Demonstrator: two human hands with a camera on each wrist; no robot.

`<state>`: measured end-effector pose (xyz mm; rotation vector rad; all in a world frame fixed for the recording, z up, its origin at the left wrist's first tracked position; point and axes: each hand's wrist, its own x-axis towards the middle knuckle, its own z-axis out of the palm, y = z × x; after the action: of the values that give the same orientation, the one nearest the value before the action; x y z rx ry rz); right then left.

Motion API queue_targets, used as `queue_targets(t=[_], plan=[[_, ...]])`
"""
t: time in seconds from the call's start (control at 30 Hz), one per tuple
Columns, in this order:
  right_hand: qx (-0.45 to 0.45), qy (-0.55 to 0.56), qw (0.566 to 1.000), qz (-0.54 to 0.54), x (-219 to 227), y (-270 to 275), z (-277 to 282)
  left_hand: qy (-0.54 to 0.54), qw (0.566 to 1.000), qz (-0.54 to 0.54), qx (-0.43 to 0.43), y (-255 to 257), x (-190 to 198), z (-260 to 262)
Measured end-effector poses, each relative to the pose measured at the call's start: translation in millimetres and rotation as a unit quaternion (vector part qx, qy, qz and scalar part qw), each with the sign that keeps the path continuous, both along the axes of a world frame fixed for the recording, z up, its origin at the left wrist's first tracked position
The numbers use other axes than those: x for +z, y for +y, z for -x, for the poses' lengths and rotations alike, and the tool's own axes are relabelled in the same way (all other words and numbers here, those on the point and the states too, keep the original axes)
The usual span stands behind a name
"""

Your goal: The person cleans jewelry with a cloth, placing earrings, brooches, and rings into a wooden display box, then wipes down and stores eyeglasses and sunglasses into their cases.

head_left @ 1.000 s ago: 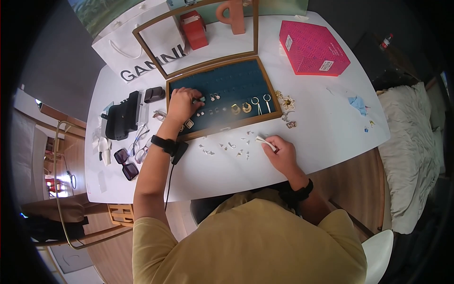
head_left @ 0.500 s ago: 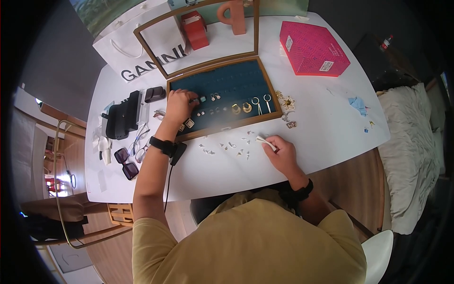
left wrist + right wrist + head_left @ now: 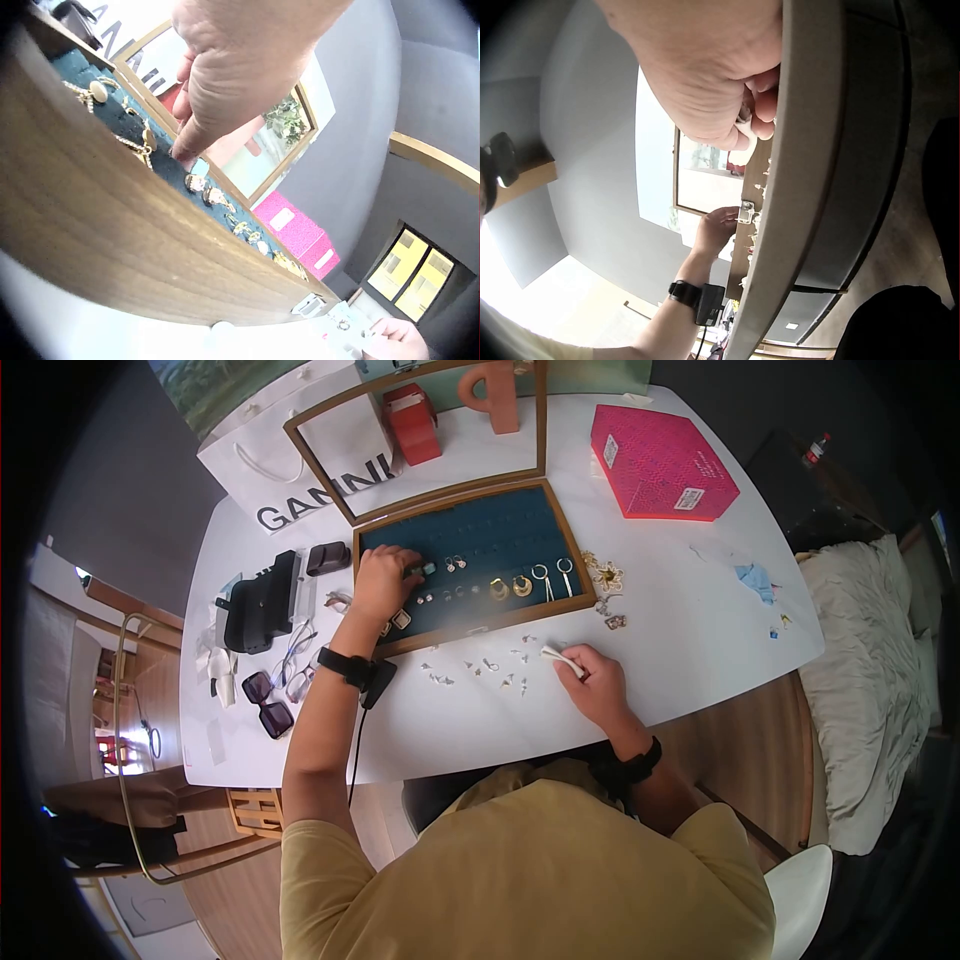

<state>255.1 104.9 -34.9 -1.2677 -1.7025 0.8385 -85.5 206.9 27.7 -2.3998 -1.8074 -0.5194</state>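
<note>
Hands working apart at the jewelry case [image 3: 480, 631]
Left hand [image 3: 382, 582] is pinching at the blue lining; right hand [image 3: 600, 686] is gripping a white cloth [image 3: 562, 661].

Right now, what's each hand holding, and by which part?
The right hand pinches a small white item by its near end, the far end sticking out. Whether the left hand holds anything, I can't tell.

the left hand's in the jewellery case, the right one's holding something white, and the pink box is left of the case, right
Not quite: the pink box is right of the case, as the head view shows. The left hand is in the case and the right hand holds something white.
</note>
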Motion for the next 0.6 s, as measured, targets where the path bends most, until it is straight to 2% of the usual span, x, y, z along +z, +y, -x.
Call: queue_targets(t=[0.43,0.6], plan=[[-0.008,-0.004,1.0,0.003,-0.8,0.9,0.8,-0.017,0.999,-0.038,0.003,-2.4,-3.5,-6.2],[-0.008,0.001,1.0,0.011,1.7,0.1,1.7,-0.007,1.0,-0.017,0.015,0.5,-6.8,-8.9]])
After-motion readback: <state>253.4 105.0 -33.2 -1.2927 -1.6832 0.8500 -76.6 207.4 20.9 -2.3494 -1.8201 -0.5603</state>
